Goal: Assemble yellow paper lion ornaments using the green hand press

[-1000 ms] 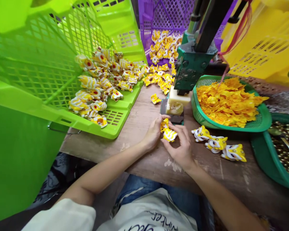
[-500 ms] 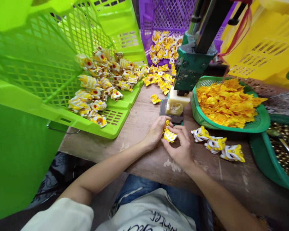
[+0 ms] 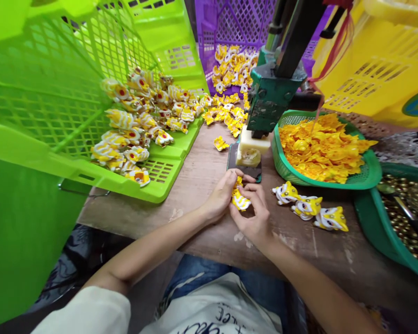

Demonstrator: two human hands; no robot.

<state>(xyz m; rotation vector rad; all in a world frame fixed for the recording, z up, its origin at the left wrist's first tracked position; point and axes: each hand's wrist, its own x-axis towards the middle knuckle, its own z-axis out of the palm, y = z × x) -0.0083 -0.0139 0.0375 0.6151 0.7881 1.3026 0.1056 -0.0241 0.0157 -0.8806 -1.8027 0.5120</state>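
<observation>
Now we record both hands drawn closer than a second ago: left hand (image 3: 223, 195) and right hand (image 3: 255, 217) together pinch the yellow striped toy piece (image 3: 240, 201), low over the desk (image 3: 202, 181), just short of the green press (image 3: 270, 99).

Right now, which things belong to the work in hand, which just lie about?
In hand: yellow striped toy piece, held by left hand and right hand; green press.
Lying about: three cat figures, green crate, purple crate, tray of yellow shells.
</observation>
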